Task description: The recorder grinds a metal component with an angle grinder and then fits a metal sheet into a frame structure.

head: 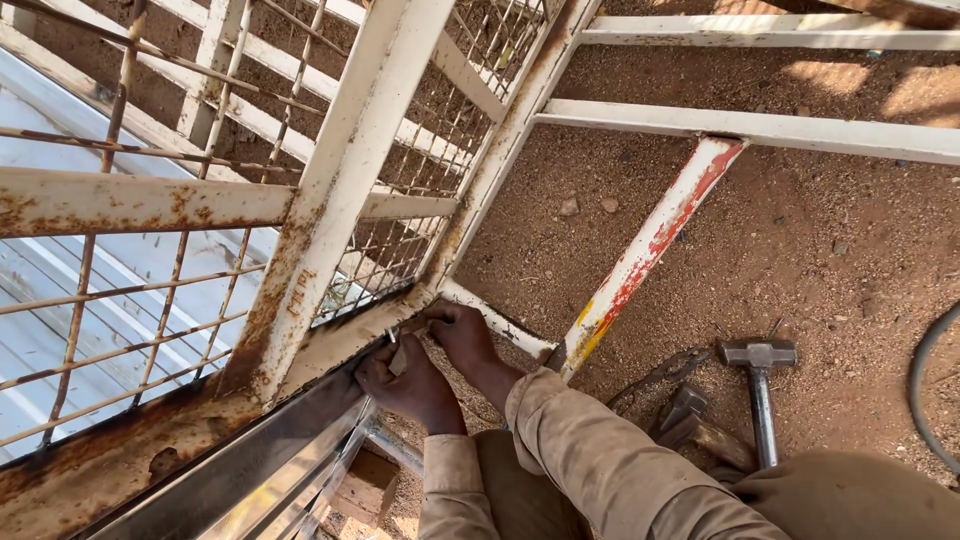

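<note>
Both my hands work at the low corner of a rusty white metal frame fitted with wire mesh. My left hand is closed around a small pale metal piece held against the underside of the frame's bottom rail. My right hand presses its fingers onto the same corner where the rail meets an upright post. What exactly the right fingers pinch is hidden. Tan sleeves cover both forearms.
A sledgehammer lies on the red dirt at the right, with dark tongs beside it. A red, yellow and white painted bar slants up to a white rail. A black cable curves at the far right. Corrugated sheeting lies behind the mesh.
</note>
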